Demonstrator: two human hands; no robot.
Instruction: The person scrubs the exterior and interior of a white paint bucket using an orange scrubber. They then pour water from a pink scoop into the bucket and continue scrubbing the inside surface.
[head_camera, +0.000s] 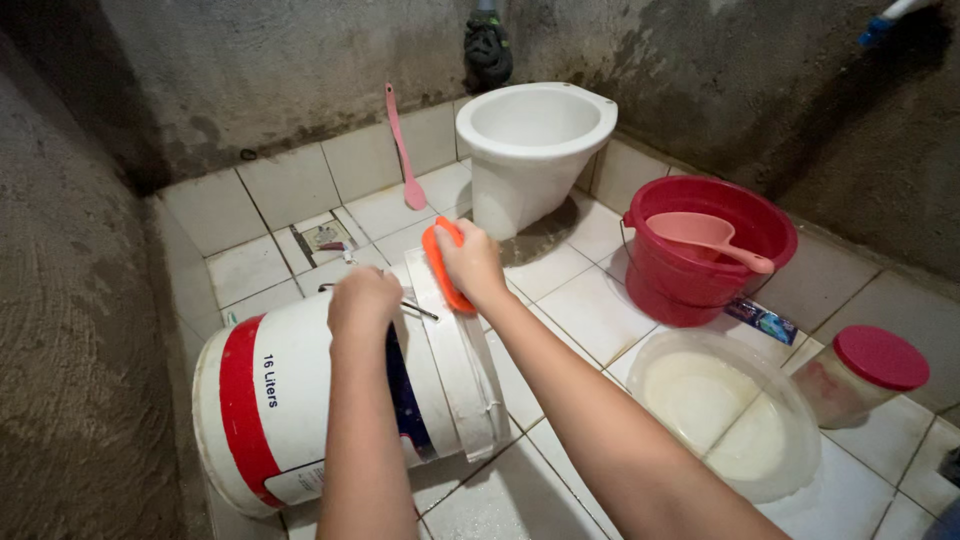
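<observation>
While left hand (362, 300) steadies smooth plastic bucket (330, 400), right-hand fingers (470, 262) grip orange scrubber (440, 262).

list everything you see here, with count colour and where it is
paint bucket: 1, white with a red band, lying on its side on the floor at left
scrub pad: 1, orange, pressed to the bucket's rim
toilet bowl: 1, white, by the back wall
long-handled brush: 1, pink, leaning on the back wall
pail: 1, red, right of the toilet
dipper: 1, pink, inside the pail
basin: 1, clear, holding cloudy water, at front right
jar: 1, clear with a red lid, at far right
sachet: 1, blue, on the floor by the pail
floor tiles: many, white
left hand: 1, on top of the bucket
right hand: 1, holding the scrub pad
</observation>
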